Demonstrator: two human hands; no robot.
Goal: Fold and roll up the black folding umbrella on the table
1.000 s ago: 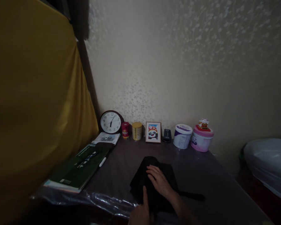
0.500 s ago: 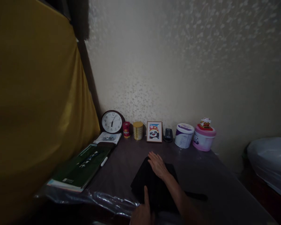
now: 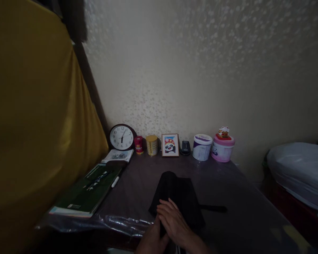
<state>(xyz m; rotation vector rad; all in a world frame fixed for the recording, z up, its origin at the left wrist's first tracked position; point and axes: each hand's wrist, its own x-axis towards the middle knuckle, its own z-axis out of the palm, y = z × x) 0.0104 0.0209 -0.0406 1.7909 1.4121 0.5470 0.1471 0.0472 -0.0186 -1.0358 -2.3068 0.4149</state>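
Note:
A black folded cloth (image 3: 176,192) lies on the dark table (image 3: 235,218) near its front edge. My right hand (image 3: 173,222) lies flat on the near end of the cloth, fingers stretched out and together. My left hand (image 3: 152,240) sits just beside and partly under it at the cloth's near left corner; its fingers are mostly hidden. A dark strap or handle (image 3: 213,209) sticks out to the right of the cloth.
Along the wall stand a round clock (image 3: 121,137), a red tin (image 3: 138,144), a gold tin (image 3: 152,145), a framed panda picture (image 3: 170,145), a white tub (image 3: 201,147) and a pink tub (image 3: 222,147). Green books (image 3: 88,190) lie left. A yellow curtain (image 3: 34,116) hangs left.
My right hand has slid back from the far end of the cloth to its near end, beside my left hand. The view has shifted slightly.

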